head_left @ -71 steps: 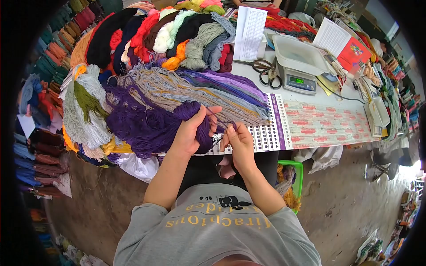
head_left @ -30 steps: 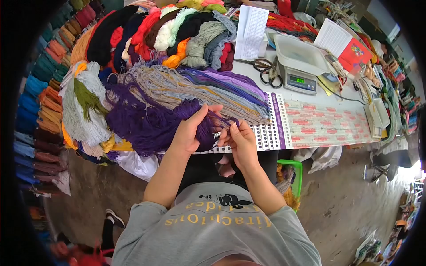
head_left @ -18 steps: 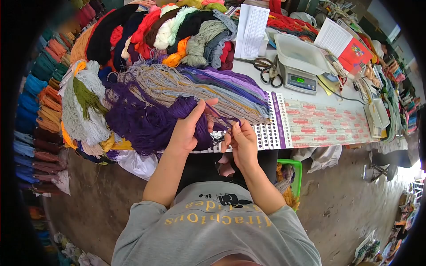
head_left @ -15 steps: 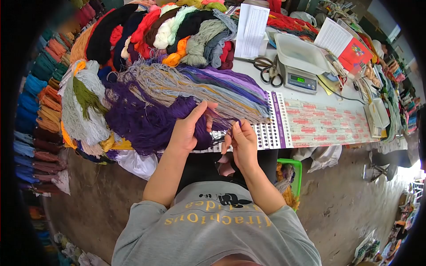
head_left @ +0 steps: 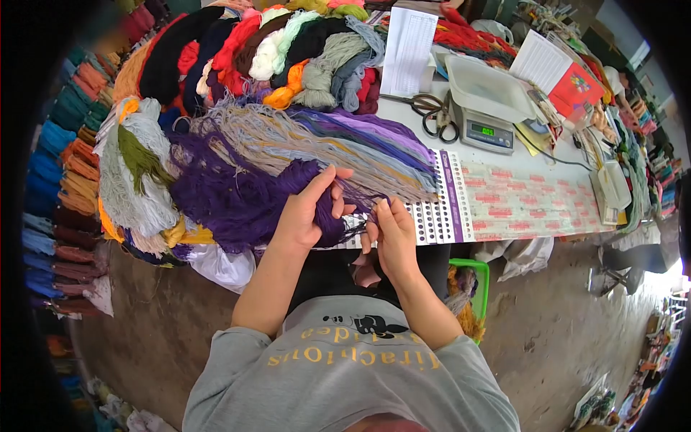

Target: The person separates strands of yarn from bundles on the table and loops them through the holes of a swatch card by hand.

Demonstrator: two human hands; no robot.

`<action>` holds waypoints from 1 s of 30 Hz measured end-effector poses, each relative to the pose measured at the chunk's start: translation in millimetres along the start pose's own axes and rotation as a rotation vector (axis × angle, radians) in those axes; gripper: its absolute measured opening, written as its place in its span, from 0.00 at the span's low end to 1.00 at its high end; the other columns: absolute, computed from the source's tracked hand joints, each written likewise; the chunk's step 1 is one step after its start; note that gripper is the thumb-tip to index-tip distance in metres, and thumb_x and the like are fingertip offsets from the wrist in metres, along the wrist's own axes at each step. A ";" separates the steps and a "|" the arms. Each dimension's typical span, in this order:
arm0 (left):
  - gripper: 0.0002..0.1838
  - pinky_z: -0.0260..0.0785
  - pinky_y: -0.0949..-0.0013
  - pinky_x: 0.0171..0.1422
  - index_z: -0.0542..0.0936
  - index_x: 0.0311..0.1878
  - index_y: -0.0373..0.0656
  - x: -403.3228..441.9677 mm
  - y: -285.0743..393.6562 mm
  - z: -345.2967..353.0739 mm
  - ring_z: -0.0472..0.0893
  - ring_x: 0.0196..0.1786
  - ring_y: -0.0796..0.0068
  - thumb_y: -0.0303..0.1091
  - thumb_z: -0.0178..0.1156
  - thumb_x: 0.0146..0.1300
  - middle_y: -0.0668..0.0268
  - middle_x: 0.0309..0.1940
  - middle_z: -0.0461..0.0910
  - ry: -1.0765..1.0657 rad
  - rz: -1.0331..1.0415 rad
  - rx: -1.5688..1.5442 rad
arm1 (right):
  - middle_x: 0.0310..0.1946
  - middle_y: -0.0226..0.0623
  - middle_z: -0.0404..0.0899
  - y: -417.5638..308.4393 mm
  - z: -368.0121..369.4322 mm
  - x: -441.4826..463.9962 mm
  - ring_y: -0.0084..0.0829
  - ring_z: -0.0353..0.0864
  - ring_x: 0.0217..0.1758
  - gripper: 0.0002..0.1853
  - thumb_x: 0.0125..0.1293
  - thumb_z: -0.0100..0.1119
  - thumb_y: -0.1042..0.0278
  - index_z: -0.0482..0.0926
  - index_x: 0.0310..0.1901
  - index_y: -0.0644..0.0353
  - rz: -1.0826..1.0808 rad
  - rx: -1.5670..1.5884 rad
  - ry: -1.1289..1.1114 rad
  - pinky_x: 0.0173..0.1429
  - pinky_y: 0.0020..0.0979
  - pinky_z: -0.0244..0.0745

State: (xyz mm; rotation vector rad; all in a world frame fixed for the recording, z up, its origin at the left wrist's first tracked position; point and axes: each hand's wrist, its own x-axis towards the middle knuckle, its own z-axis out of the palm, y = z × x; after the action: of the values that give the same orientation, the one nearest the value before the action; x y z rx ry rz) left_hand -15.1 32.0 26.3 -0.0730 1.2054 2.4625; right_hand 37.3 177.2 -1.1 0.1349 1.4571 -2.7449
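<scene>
A large tangled bundle of dark purple yarn (head_left: 230, 198) lies at the table's front edge. My left hand (head_left: 308, 212) is wrapped around its right end, thumb on top and fingertips showing beyond the strands. In a pinch, my right hand (head_left: 392, 225) grips a few thin purple strands that stretch across from the bundle. Below and right of those strands is a white card with rows of holes and a purple strip (head_left: 453, 194). Long grey, blue and violet threads (head_left: 360, 155) run from the card's holes back to the left.
Behind the threads are piled skeins in many colours (head_left: 266, 54). Black-handled scissors (head_left: 432, 119) lie beside a digital scale (head_left: 489, 133) with a clear tray. A taped sheet (head_left: 533, 198) covers the table's right front. A green basket (head_left: 484, 277) stands below the edge.
My left hand's fingers have shifted slightly and spread a little on the yarn. My right hand has barely moved and still pinches the strands.
</scene>
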 end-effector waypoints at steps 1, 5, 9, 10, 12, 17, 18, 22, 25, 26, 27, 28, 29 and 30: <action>0.16 0.73 0.71 0.33 0.78 0.45 0.36 0.4 -2.3 0.2 0.67 0.19 0.82 0.41 0.51 0.68 0.70 0.26 0.73 0.028 0.057 0.097 | 0.18 0.30 0.65 0.0 0.5 -0.6 0.23 0.66 0.16 0.13 0.73 0.42 0.60 0.65 0.34 0.60 -0.003 0.002 0.006 0.22 0.23 0.66; 0.17 0.71 0.74 0.29 0.78 0.44 0.37 -1.3 -4.4 4.8 0.66 0.18 0.84 0.42 0.49 0.69 0.68 0.27 0.75 0.074 0.106 0.187 | 0.19 0.30 0.64 2.9 -0.3 -1.8 0.22 0.65 0.17 0.13 0.73 0.41 0.60 0.65 0.34 0.60 -0.010 0.005 -0.016 0.21 0.23 0.66; 0.17 0.69 0.75 0.29 0.78 0.44 0.37 -0.9 -3.7 5.6 0.66 0.17 0.84 0.41 0.49 0.69 0.66 0.26 0.75 0.040 0.087 0.190 | 0.21 0.29 0.64 5.5 -2.3 -0.9 0.20 0.64 0.18 0.11 0.73 0.42 0.61 0.66 0.37 0.61 -0.018 0.027 -0.017 0.21 0.22 0.66; 0.17 0.68 0.76 0.29 0.77 0.44 0.36 -0.4 -3.6 4.4 0.65 0.17 0.84 0.41 0.49 0.69 0.66 0.27 0.76 0.023 0.090 0.185 | 0.22 0.27 0.64 5.6 -1.8 -1.4 0.18 0.63 0.19 0.10 0.73 0.42 0.63 0.67 0.40 0.61 -0.017 0.055 -0.012 0.21 0.22 0.67; 0.17 0.67 0.76 0.28 0.77 0.45 0.36 0.6 -2.4 0.7 0.64 0.16 0.84 0.41 0.49 0.68 0.66 0.27 0.76 0.008 0.091 0.180 | 0.21 0.27 0.64 6.3 -2.7 -1.9 0.19 0.63 0.19 0.10 0.73 0.43 0.62 0.68 0.40 0.61 -0.002 0.040 -0.018 0.20 0.22 0.67; 0.20 0.60 0.79 0.26 0.77 0.49 0.36 1.4 8.3 -3.1 0.61 0.15 0.86 0.44 0.48 0.68 0.64 0.32 0.80 -0.039 -0.034 0.179 | 0.20 0.32 0.72 -4.3 -6.0 -2.6 0.19 0.72 0.21 0.09 0.68 0.52 0.67 0.70 0.32 0.63 0.117 -0.420 -0.228 0.21 0.21 0.65; 0.21 0.57 0.79 0.25 0.79 0.46 0.36 0.2 12.8 -4.1 0.60 0.15 0.87 0.46 0.47 0.69 0.65 0.29 0.79 -0.034 -0.058 0.275 | 0.22 0.33 0.74 -6.3 -6.8 -2.2 0.20 0.74 0.22 0.09 0.67 0.53 0.69 0.71 0.32 0.65 0.071 -0.546 -0.229 0.23 0.21 0.67; 0.19 0.46 0.79 0.15 0.72 0.22 0.44 17.8 54.0 -66.5 0.53 0.10 0.87 0.44 0.52 0.67 0.78 0.10 0.57 0.086 -0.096 0.022 | 0.38 0.40 0.78 -37.9 -41.9 20.4 0.29 0.77 0.35 0.08 0.69 0.48 0.68 0.71 0.45 0.61 -0.393 -0.945 0.169 0.40 0.31 0.71; 0.15 0.48 0.80 0.14 0.70 0.26 0.44 27.9 99.1 -137.5 0.52 0.09 0.88 0.38 0.49 0.70 0.78 0.10 0.57 0.074 0.055 -0.347 | 0.43 0.43 0.78 -82.3 -73.1 33.0 0.30 0.76 0.46 0.10 0.72 0.45 0.64 0.71 0.40 0.63 -0.665 -0.335 0.168 0.52 0.32 0.72; 0.15 0.49 0.80 0.14 0.70 0.26 0.44 28.7 114.6 -162.9 0.52 0.09 0.87 0.38 0.49 0.70 0.78 0.10 0.57 0.102 0.124 -0.320 | 0.45 0.48 0.76 -99.2 -84.8 31.4 0.36 0.76 0.50 0.12 0.72 0.43 0.64 0.70 0.40 0.65 -0.618 0.014 0.162 0.59 0.38 0.70; 0.15 0.50 0.80 0.16 0.70 0.26 0.44 26.7 129.4 -181.7 0.52 0.09 0.87 0.39 0.49 0.70 0.78 0.11 0.56 0.134 0.184 -0.317 | 0.47 0.48 0.75 -113.2 -107.4 31.9 0.37 0.75 0.52 0.11 0.72 0.43 0.65 0.70 0.41 0.65 -0.614 0.191 0.092 0.60 0.39 0.70; 0.15 0.51 0.80 0.16 0.70 0.26 0.45 25.2 144.9 -204.9 0.52 0.09 0.86 0.39 0.49 0.70 0.77 0.11 0.56 0.107 0.205 -0.359 | 0.45 0.46 0.75 -126.3 -126.8 36.1 0.36 0.75 0.51 0.10 0.72 0.42 0.67 0.69 0.42 0.66 -0.585 0.389 0.118 0.61 0.37 0.69; 0.14 0.51 0.80 0.16 0.70 0.26 0.45 25.0 161.5 -228.8 0.52 0.09 0.86 0.38 0.48 0.70 0.77 0.11 0.56 0.124 0.229 -0.410 | 0.38 0.40 0.73 -138.5 -150.4 39.2 0.32 0.73 0.45 0.09 0.71 0.43 0.68 0.68 0.41 0.66 -0.551 0.591 -0.001 0.56 0.32 0.71; 0.14 0.52 0.80 0.17 0.70 0.26 0.44 24.0 178.4 -247.8 0.52 0.09 0.86 0.36 0.47 0.70 0.77 0.11 0.56 0.175 0.268 -0.379 | 0.32 0.35 0.68 -153.9 -150.1 36.4 0.27 0.69 0.37 0.08 0.71 0.44 0.68 0.67 0.39 0.65 -0.507 0.683 -0.110 0.45 0.28 0.69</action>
State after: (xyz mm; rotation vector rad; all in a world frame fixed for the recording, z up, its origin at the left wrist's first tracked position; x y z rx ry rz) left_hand -134.3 -248.9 -0.9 -0.2501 0.8398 2.9480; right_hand -0.1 388.3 38.9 -0.4224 0.5158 -3.4649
